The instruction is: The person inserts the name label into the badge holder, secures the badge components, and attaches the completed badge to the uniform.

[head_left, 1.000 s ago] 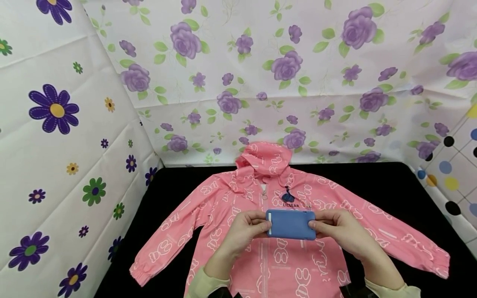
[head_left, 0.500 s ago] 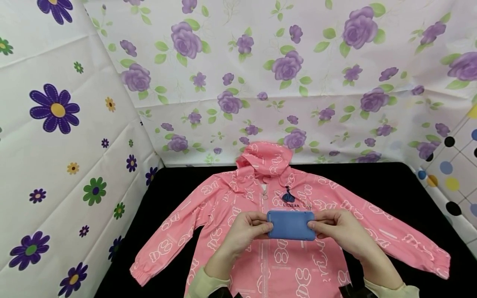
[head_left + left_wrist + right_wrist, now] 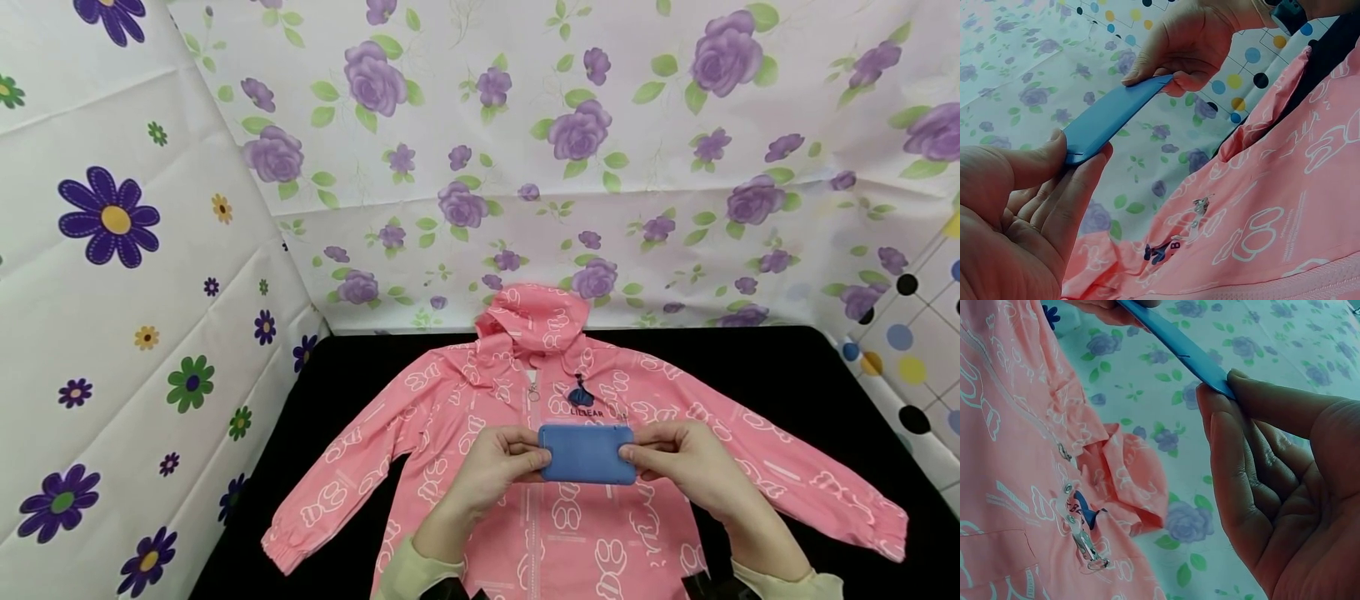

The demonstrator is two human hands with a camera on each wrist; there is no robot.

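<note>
A flat blue card holder (image 3: 587, 454) with rounded corners is held level between both hands, above the chest of a pink hooded jacket (image 3: 420, 392). My left hand (image 3: 491, 462) pinches its left end between thumb and fingers. At the opposite end, my right hand (image 3: 682, 458) grips it the same way, thumb on the near face. The left wrist view shows the card holder (image 3: 1110, 119) edge-on and thin, with a short slit near the left thumb. White line drawings cover the jacket, which lies front up with sleeves spread, its zip running down the middle.
Under the jacket is a black table surface (image 3: 360, 354). A floral sheet (image 3: 480, 250) hangs behind it, a flower-print sheet (image 3: 187, 317) on the left and a dotted one (image 3: 911, 333) on the right. A dark blue ornament (image 3: 580, 394) sits on the jacket's chest.
A white strip seen at the card holder's left end one second ago no longer shows. Both hands have kept almost the same place, still pinching the two ends.
</note>
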